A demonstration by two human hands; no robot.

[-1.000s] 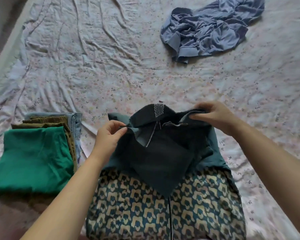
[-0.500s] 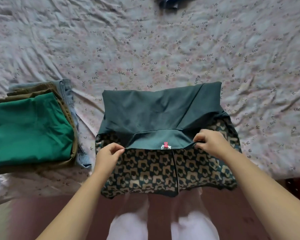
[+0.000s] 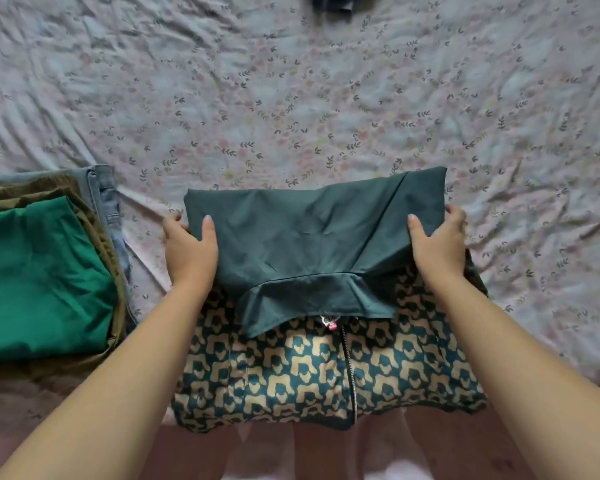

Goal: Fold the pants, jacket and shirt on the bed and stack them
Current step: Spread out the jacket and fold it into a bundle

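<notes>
Jacket (image 3: 312,258), folded over at the near edge of the bed (image 3: 291,98), is gripped at both sides by the left hand (image 3: 187,251) and right hand (image 3: 437,244), thumbs on top. It probably goes next onto the 3-layer stack (image 3: 39,282) just beside it. The blue garment (image 3: 333,3) far off looks unfolded.

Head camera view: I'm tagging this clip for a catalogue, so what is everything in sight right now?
jacket: one, dark teal outside, teal-and-tan patterned part below, at the bed's near edge, centre, top folded over.
green garment: one, green, folded, top of the pile at left.
olive fabric: count unclear, olive, folded under the green one.
jeans: one, pale blue denim, bottom of that pile.
crumpled garment: one, grey-blue, top edge, mostly cut off.
bedsheet: one, pale floral, wrinkled, under everything.
left hand: one, grips the jacket's left side.
right hand: one, grips the jacket's right side.
</notes>
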